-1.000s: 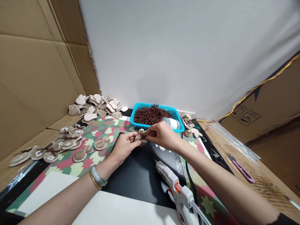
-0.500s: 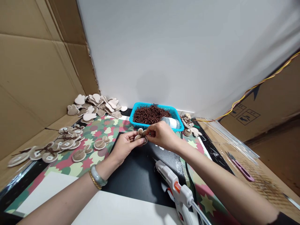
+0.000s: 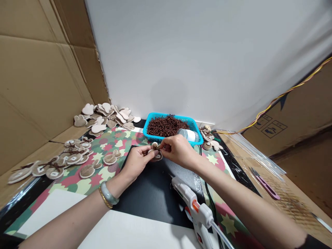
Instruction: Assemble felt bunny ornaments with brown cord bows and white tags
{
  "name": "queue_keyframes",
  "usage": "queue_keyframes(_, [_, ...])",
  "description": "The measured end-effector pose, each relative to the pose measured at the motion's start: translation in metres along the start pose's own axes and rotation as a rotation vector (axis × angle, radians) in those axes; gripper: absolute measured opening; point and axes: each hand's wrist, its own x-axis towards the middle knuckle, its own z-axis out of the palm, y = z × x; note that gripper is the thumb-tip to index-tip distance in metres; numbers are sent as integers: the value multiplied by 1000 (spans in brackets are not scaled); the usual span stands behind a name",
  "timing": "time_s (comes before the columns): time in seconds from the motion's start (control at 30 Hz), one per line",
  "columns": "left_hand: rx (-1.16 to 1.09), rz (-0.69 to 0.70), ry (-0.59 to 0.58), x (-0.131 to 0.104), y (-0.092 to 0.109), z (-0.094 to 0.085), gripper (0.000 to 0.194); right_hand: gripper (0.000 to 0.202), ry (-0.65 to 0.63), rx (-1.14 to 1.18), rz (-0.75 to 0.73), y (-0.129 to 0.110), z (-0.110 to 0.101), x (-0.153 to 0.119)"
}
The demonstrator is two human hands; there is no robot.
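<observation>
A small felt patch (image 3: pixel 157 158) with a label and a brown bow was held above a black mat (image 3: pixel 145 204) on the bench. The left hand (image 3: pixel 137 162) gripped it between thumb and fingers; the right hand (image 3: pixel 178 152) pinched its right side, on bow or felt, which could not be told. Just behind stood a blue basket (image 3: pixel 146 127) of brown bows (image 3: pixel 166 126). A glue gun (image 3: pixel 190 200) lay nearer, and more patches (image 3: pixel 74 158) lay to the left.

Held cutout (image 3: pixel 157 158) matt cloth; glue gun (image 3: pixel 184 188) smooth plastic; basket (image 3: pixel 200 140) plastic; cardboard (image 3: pixel 33 76) matt
</observation>
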Motion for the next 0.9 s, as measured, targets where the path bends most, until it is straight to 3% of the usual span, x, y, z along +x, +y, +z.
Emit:
queue_keyframes(0.3, [-97,-6,95,-1,2,1,30,7,37,316,6,12,0,-9])
queue_keyframes(0.47, [-218,-130,96,-1,5,-1,34,12,45,451,114,30,-3,-20])
queue_keyframes(0.6, [-297,-133,86,1,1,-5,30,18,46,499,209,39,-3,-31])
queue_keyframes(0.73, [-261,-142,86,1,1,-4,35,25,32,559,291,44,-5,-43])
queue_keyframes(0.9, [-189,-114,178,1,3,-2,37,32,53,614,337,56,-9,-65])
